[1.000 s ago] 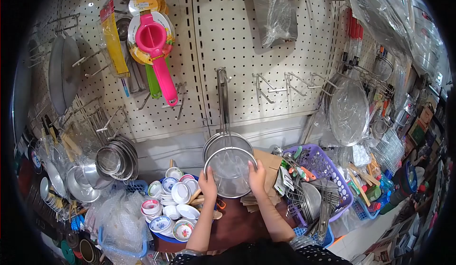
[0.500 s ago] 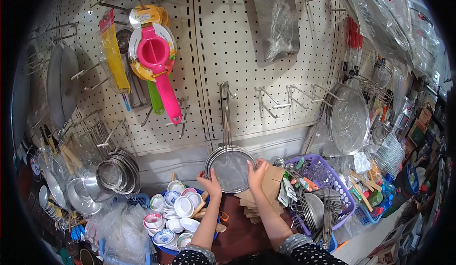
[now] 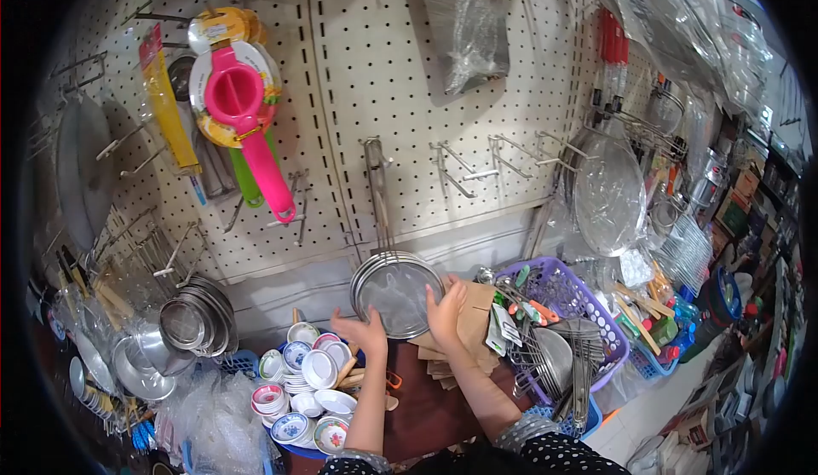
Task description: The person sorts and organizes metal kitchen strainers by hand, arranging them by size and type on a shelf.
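A stack of round fine-mesh strainers (image 3: 397, 298) hangs by long wire handles from a pegboard hook (image 3: 373, 147), in front of me. My left hand (image 3: 361, 333) is at the lower left of the stack, fingers spread, with its thumb near the rim. On the right side, my right hand (image 3: 445, 313) stands open with its thumb beside the rim; whether it touches is hard to tell. Neither hand is wrapped round the strainers. Brown cardboard pieces (image 3: 474, 322) lie just behind my right hand.
Small bowls fill a blue basket (image 3: 298, 451) on the left. At right, a purple basket (image 3: 590, 292) holds metal utensils. A pink squeezer (image 3: 236, 96) hangs on the pegboard (image 3: 375, 66). More strainers (image 3: 194, 320) hang at far left, and a large wrapped round mesh (image 3: 609, 194) hangs at right.
My left hand has come off the strainer rim and opened outward. My right hand's fingers have loosened at the other side. The view has shifted, so the scene sits further left.
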`<state>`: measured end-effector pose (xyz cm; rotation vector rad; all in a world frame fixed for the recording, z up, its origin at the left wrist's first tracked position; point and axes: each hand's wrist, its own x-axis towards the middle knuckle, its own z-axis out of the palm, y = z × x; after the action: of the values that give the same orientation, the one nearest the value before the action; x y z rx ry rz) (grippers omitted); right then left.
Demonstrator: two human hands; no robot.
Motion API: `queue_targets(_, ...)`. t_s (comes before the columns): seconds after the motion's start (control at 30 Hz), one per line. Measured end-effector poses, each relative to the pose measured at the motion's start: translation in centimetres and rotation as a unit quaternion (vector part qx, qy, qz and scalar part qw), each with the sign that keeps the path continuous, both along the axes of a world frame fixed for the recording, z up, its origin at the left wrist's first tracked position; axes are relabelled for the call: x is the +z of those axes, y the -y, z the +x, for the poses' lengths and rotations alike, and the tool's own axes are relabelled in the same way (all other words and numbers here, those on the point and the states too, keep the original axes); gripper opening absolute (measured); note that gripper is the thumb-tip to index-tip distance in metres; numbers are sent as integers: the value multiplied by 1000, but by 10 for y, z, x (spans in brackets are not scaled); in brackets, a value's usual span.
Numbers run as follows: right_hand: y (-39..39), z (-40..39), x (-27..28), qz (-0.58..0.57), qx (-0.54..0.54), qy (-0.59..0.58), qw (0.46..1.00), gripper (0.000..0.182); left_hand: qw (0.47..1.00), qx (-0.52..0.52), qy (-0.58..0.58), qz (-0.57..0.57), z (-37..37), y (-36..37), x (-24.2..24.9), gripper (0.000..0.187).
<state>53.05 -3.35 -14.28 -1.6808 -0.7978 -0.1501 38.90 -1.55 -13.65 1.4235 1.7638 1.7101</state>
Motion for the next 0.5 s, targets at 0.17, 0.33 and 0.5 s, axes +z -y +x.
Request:
queue_targets(0.17, 81, -17, 37, 34, 168, -48, 984, 54, 990, -110, -3, 92, 14, 68, 25, 63)
queue_targets(0.33, 179, -10, 92, 69, 246, -94, 962, 48, 909, -394, 118, 75, 41, 135, 62, 32)
queue_targets(0.5, 259, 17, 126, 135, 342, -261, 893, 41, 825, -547, 116, 82, 73, 201, 101, 24)
